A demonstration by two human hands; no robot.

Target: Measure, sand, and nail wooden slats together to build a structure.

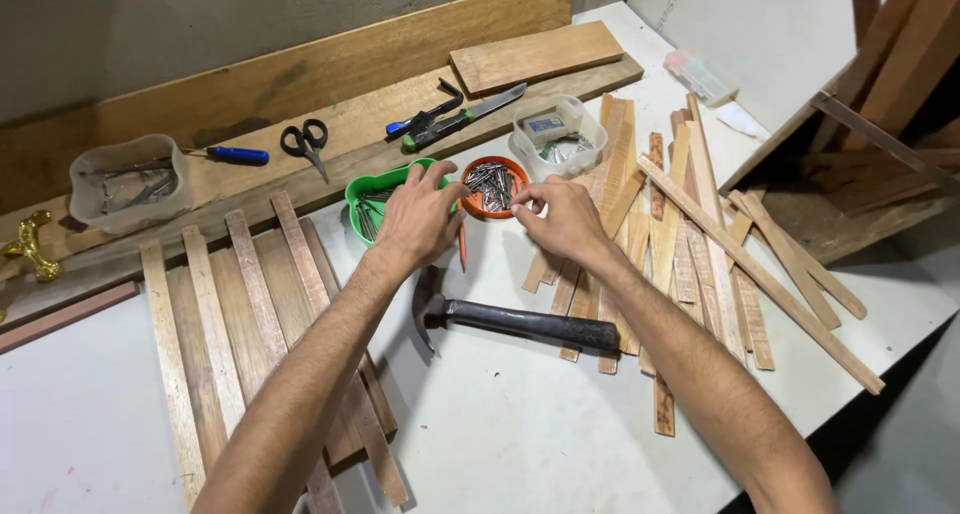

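Picking nails: right hand [562,217] fingertips pinch at orange bowl [493,186]; left hand [417,219] spread, steadying. Next needs one nail isolated.

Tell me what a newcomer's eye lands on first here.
Both hands meet mid-table at a round orange bowl of nails: the left hand rests on the green plastic bowl beside it, the right hand pinches at the orange rim. Just below lies a black-handled claw hammer, flanked by thin wooden slats.
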